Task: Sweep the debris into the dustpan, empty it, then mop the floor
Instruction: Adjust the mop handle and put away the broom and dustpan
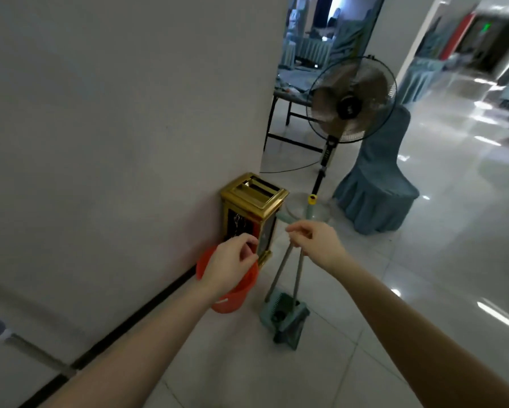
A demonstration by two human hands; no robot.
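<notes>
Tiled floor (pixel 365 363), red bucket (pixel 232 301), dustpan (pixel 288 322), gold bin (pixel 253 201), fan (pixel 352 101), covered chair (pixel 377 184)

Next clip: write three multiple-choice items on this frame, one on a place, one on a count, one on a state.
1. Where does the orange bucket stand? A on the floor beside the gold bin; B on the covered chair; C on a table.
2. How many handles run down from the right hand? A one; B two; C four.
3. What is the right hand doing? A pressing the wall; B gripping the handles; C lifting the fan.
Answers: 1 A, it shows on the tiles next to the bin's base; 2 B, two grey shafts reach the dustpan set; 3 B, its fingers curl round their tops.
</notes>
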